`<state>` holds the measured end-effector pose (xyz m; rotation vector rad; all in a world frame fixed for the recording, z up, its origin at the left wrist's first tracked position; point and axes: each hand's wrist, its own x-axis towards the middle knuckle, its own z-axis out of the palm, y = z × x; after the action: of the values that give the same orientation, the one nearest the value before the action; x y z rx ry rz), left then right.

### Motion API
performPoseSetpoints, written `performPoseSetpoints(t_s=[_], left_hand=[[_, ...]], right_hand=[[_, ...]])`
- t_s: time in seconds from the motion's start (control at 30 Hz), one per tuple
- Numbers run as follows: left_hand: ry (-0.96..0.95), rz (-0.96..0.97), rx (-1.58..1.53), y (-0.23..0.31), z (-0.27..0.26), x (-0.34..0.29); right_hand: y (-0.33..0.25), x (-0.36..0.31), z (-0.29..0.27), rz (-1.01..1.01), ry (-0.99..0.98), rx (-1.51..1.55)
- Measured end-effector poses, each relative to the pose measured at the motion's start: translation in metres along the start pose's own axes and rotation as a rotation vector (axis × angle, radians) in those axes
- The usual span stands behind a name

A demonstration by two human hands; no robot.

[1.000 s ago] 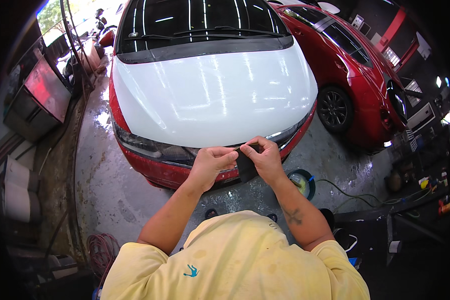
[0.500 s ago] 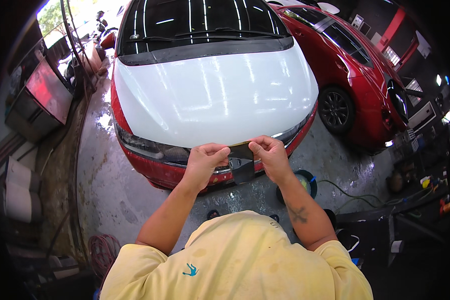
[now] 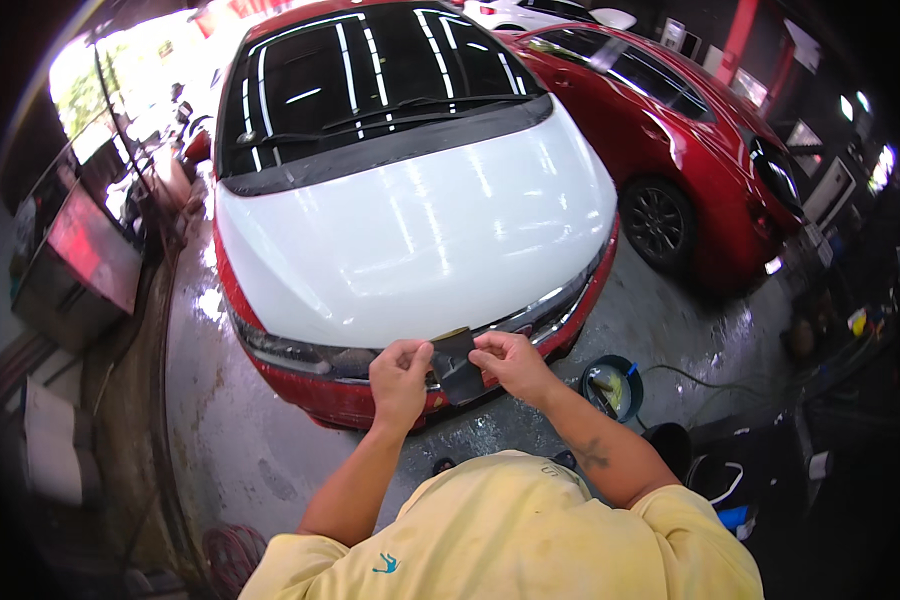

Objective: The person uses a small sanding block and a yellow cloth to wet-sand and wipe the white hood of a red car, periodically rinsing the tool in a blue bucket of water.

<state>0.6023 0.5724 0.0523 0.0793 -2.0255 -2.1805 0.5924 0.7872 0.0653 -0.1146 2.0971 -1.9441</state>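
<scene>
- Sheet, dark and thin [image 3: 456,368], spread between both hands before the front edge of the white hood [image 3: 405,250]; whether it touches the car cannot be told
- Left hand [image 3: 400,382]: thumb and fingers closed in a pinch on the sheet's left upper corner; should this pinch loosen, that corner would probably fold over
- Right hand [image 3: 515,365]: fingertips brought together at the sheet's right edge; little material appears to be caught, so a sideways pull could free it
- Uneven tension: if the hands draw apart at different heights, a piece this thin may crease, stretch or tear
- Hood surface, white and glossy: grit caught under the sheet, or a knuckle dragged across, might leave a scratch
- Red bumper [image 3: 335,402], below the hands: a dropped sheet could brush it and pick up dirt
- Floor [image 3: 230,430], apparently wet, with a bucket [image 3: 638,398] to the right: a fall there would likely soil the sheet
</scene>
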Motion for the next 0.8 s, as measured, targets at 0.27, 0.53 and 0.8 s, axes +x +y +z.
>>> performPoseSetpoints(t_s=[0.27,0.53,0.8], left_hand=[[0.020,0.064,-0.057,-0.010,-0.004,0.009],[-0.069,0.050,-0.201,-0.012,-0.009,0.015],[-0.635,0.488,0.900,0.035,-0.002,0.007]], right_hand=[[0.030,0.024,0.012,-0.136,0.007,0.201],[0.009,0.016,-0.003,-0.077,0.100,-0.172],[-0.008,-0.003,-0.020,-0.301,-0.132,-0.984]])
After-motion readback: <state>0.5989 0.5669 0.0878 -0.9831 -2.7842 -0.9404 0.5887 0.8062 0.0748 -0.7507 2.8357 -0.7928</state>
